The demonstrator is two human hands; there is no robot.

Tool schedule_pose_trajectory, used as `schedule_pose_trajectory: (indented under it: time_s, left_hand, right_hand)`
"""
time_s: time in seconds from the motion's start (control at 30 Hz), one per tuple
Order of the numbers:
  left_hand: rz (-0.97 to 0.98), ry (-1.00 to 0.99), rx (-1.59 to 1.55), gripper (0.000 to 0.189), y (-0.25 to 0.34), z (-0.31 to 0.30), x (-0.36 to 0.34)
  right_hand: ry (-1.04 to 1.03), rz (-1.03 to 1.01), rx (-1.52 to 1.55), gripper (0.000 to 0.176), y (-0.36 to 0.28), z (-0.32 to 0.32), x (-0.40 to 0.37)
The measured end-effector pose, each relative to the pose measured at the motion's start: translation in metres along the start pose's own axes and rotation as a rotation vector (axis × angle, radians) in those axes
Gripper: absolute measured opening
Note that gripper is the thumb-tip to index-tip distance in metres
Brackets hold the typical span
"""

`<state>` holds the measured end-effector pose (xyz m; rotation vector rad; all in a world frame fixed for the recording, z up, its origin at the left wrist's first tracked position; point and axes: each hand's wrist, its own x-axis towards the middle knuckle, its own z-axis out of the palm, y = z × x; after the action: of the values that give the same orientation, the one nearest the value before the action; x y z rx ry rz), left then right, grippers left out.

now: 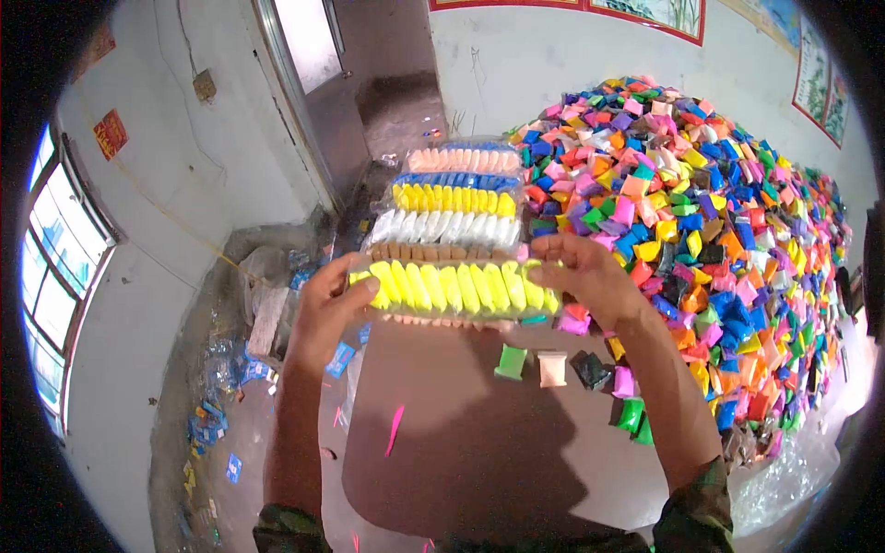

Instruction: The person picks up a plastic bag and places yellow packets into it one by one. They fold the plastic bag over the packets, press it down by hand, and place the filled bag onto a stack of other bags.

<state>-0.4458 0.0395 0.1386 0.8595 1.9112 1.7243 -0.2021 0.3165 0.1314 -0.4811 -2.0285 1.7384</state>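
Observation:
My left hand [324, 309] and my right hand [595, 276] are closed on opposite ends of a clear bag of bright yellow packets [452, 288]. The packets lie side by side in one row, and the bag is held above the brown table [433, 479]. Just behind it, similar bagged rows are lined up: brown packets [442, 252], white packets [447, 227], deeper yellow packets [452, 200], blue packets [461, 182] and peach packets [464, 162]. Another peach row [442, 321] is partly hidden beneath the held bag.
A large heap of multicoloured packets [664, 221] rises on the right. Near me lie a loose green packet [511, 361], a peach packet [552, 369] and a black packet [591, 370]. A pink strip [395, 429] is on the table. Litter [207, 424] covers the floor at left.

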Motion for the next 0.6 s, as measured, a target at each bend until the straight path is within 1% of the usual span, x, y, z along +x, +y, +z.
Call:
schedule_pose_trajectory:
  time_s: [0.07, 0.1, 0.17, 0.27, 0.33, 0.37, 0.43, 0.47, 0.5, 0.6]
  left_hand:
    - [-0.006, -0.014, 0.02, 0.057, 0.005, -0.006, 0.034]
    - [-0.007, -0.007, 0.02, 0.058, 0.004, -0.008, 0.054]
    - [0.01, 0.023, -0.017, 0.061, 0.013, -0.004, 0.083]
    - [-0.009, -0.018, -0.003, 0.063, 0.012, -0.008, 0.135]
    - [0.014, -0.028, 0.0, 0.06, 0.011, -0.009, 0.161]
    - [0.013, -0.051, -0.012, 0.059, 0.01, -0.009, 0.172]
    - [0.035, -0.071, -0.001, 0.056, 0.008, -0.003, 0.19]
    - [0.032, -0.052, -0.004, 0.056, 0.006, 0.0, 0.197]
    - [0.033, -0.034, -0.006, 0.057, 0.005, 0.004, 0.205]
    - [0.056, 0.041, 0.001, 0.059, -0.002, 0.012, 0.222]
  right_hand:
    - [0.016, 0.049, 0.001, 0.04, -0.014, -0.006, 0.031]
    - [0.025, 0.069, -0.047, 0.045, -0.023, -0.007, 0.042]
    - [0.035, 0.069, -0.028, 0.046, -0.022, -0.013, 0.074]
    - [0.051, 0.068, -0.008, 0.047, -0.023, -0.023, 0.113]
    - [0.1, 0.059, 0.003, 0.046, -0.019, -0.024, 0.137]
    - [0.063, 0.099, -0.054, 0.043, -0.022, -0.031, 0.146]
    - [0.063, 0.075, 0.015, 0.04, -0.007, -0.039, 0.176]
    - [0.062, 0.061, 0.05, 0.039, 0.002, -0.042, 0.189]
    - [0.058, 0.087, 0.097, 0.033, 0.003, -0.042, 0.194]
    - [0.104, 0.101, 0.091, 0.03, 0.006, -0.045, 0.203]
